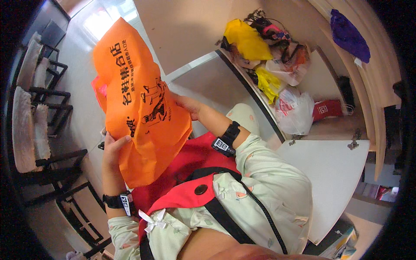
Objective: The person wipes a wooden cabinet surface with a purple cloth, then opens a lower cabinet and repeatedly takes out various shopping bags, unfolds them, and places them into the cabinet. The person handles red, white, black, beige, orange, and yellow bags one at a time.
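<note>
An orange fabric bag (143, 107) with black writing and a printed drawing hangs in front of me, its surface creased. My left hand (117, 143) grips its near left side, thumb on the printed face. At the bag's right edge, my right hand (188, 105) reaches behind the fabric. Its fingers are hidden, so its hold cannot be made out. A bit of pink material (100, 88) shows past the bag's left edge; whether it belongs to the bag is unclear.
An open cabinet (325, 73) at right contains a yellow bag (247, 39), a white plastic bag (294, 112) and a red paper bag (326, 110). Its white door (328, 182) stands open beside my right side. Chairs with fluffy covers (24, 130) line the left. A purple cloth (350, 35) hangs upper right.
</note>
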The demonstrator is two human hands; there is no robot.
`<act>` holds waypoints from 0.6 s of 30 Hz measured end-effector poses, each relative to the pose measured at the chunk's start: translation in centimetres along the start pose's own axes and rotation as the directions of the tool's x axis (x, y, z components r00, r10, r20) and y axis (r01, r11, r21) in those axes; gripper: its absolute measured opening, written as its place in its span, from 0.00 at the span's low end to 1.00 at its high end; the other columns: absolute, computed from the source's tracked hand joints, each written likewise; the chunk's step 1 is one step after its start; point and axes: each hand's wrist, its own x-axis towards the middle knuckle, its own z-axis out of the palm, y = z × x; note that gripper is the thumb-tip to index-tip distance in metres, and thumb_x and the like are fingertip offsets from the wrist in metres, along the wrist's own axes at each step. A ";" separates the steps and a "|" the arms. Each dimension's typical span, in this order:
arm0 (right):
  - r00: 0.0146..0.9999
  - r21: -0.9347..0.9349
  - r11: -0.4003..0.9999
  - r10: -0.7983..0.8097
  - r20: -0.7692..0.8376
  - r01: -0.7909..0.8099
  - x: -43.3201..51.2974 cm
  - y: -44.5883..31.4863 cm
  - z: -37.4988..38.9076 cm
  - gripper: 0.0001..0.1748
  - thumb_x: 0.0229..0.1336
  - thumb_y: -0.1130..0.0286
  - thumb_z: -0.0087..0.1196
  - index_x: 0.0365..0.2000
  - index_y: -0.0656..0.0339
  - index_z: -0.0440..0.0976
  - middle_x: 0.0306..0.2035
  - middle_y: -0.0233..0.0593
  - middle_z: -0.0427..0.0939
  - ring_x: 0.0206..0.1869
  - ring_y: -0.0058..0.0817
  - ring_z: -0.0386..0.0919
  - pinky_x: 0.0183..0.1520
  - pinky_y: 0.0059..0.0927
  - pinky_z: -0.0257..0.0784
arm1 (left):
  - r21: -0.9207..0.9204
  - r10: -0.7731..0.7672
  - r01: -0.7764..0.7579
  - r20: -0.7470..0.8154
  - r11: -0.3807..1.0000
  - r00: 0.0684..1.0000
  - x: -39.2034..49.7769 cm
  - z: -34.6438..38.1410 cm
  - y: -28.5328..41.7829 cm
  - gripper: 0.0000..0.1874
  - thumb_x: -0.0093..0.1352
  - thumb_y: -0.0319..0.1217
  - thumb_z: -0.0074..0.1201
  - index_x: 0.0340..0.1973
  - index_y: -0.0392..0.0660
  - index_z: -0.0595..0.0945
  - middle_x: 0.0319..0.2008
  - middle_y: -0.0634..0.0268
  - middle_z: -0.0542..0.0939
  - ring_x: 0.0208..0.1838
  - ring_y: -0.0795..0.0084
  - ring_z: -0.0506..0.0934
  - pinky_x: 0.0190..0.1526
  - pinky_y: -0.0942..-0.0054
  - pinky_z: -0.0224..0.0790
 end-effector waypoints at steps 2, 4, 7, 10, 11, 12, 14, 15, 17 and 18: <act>1.000 -0.127 0.992 0.000 -0.006 0.000 0.5 0.4 -0.4 0.26 0.58 0.56 0.51 0.52 0.62 0.66 0.48 0.36 0.74 0.46 0.29 0.75 0.49 0.33 0.73 | -0.078 0.010 -0.005 0.063 0.997 0.998 0.0 -0.8 -0.4 0.33 0.52 0.21 0.57 0.56 0.39 0.66 0.52 0.60 0.72 0.53 0.65 0.72 0.55 0.67 0.63; 0.993 -0.255 0.963 -0.107 -0.043 0.092 1.1 0.3 -1.3 0.22 0.58 0.62 0.52 0.50 0.63 0.67 0.46 0.36 0.75 0.43 0.29 0.76 0.46 0.33 0.74 | 0.027 0.008 -0.008 -0.003 1.000 1.000 0.5 -2.4 -0.6 0.34 0.53 0.24 0.59 0.56 0.41 0.65 0.51 0.61 0.72 0.53 0.63 0.72 0.54 0.64 0.64; 0.893 -0.221 0.884 -0.440 -0.100 0.411 1.9 -0.3 -2.8 0.15 0.59 0.69 0.51 0.46 0.63 0.70 0.43 0.36 0.76 0.41 0.27 0.77 0.45 0.32 0.74 | -0.169 0.005 -0.027 -0.130 0.985 0.992 0.8 -5.0 -1.2 0.27 0.59 0.27 0.57 0.55 0.40 0.68 0.49 0.63 0.74 0.51 0.68 0.73 0.51 0.69 0.65; 0.713 -0.219 0.743 -0.669 -0.209 0.633 1.6 -1.2 -3.2 0.14 0.57 0.75 0.53 0.44 0.63 0.72 0.39 0.34 0.77 0.40 0.24 0.76 0.45 0.27 0.72 | -0.144 -0.007 -0.038 -0.297 0.989 0.955 0.7 -7.1 -2.1 0.23 0.63 0.32 0.56 0.53 0.41 0.70 0.45 0.66 0.76 0.46 0.74 0.74 0.45 0.73 0.66; 0.660 -0.250 0.690 -0.723 -0.205 0.679 1.3 -1.7 -3.0 0.13 0.57 0.76 0.52 0.44 0.63 0.73 0.39 0.34 0.78 0.40 0.23 0.75 0.46 0.25 0.72 | -0.100 0.017 -0.050 -0.308 0.994 0.951 0.9 -7.6 -2.3 0.22 0.64 0.34 0.56 0.52 0.42 0.70 0.44 0.67 0.76 0.44 0.76 0.74 0.43 0.74 0.67; 0.626 -0.318 0.658 -0.751 -0.209 0.683 0.9 -2.1 -2.6 0.12 0.57 0.76 0.52 0.43 0.63 0.74 0.39 0.34 0.78 0.40 0.22 0.75 0.46 0.25 0.71 | -0.029 -0.028 0.020 -0.314 0.999 0.949 1.1 -8.4 -2.8 0.23 0.64 0.34 0.56 0.52 0.41 0.70 0.44 0.66 0.76 0.43 0.74 0.75 0.43 0.75 0.67; 0.534 -0.402 0.566 -0.822 -0.199 0.720 -0.5 -3.4 -1.2 0.10 0.57 0.77 0.51 0.41 0.63 0.75 0.39 0.34 0.78 0.41 0.22 0.75 0.46 0.23 0.70 | 0.107 -0.055 0.085 -0.259 0.991 0.964 1.6 -9.4 -3.3 0.25 0.63 0.36 0.57 0.53 0.41 0.69 0.44 0.65 0.76 0.43 0.72 0.76 0.43 0.77 0.68; 0.535 -0.461 0.540 -0.830 -0.155 0.704 -1.2 -3.9 -0.4 0.10 0.58 0.77 0.51 0.41 0.64 0.75 0.40 0.34 0.78 0.42 0.21 0.75 0.46 0.23 0.70 | 0.194 -0.098 0.166 -0.317 0.967 0.943 1.9 -9.8 -3.5 0.26 0.63 0.37 0.58 0.52 0.39 0.69 0.43 0.64 0.77 0.42 0.71 0.76 0.43 0.77 0.68; 0.523 -0.566 0.478 -0.847 -0.094 0.672 -2.4 -4.9 1.5 0.09 0.58 0.78 0.49 0.40 0.65 0.76 0.40 0.33 0.78 0.42 0.21 0.74 0.46 0.22 0.69 | 0.349 -0.115 0.227 -0.316 0.909 0.942 2.5 -10.7 -4.0 0.28 0.62 0.39 0.59 0.51 0.36 0.69 0.41 0.62 0.77 0.40 0.70 0.77 0.42 0.77 0.69; 0.514 -0.635 0.381 -0.857 0.029 0.672 -3.1 -5.6 2.4 0.11 0.55 0.81 0.50 0.39 0.65 0.75 0.39 0.36 0.79 0.41 0.25 0.76 0.45 0.24 0.69 | 0.626 0.040 0.329 -0.500 0.707 0.865 2.8 -10.9 -4.1 0.32 0.61 0.42 0.60 0.50 0.31 0.68 0.43 0.54 0.76 0.44 0.66 0.75 0.43 0.74 0.69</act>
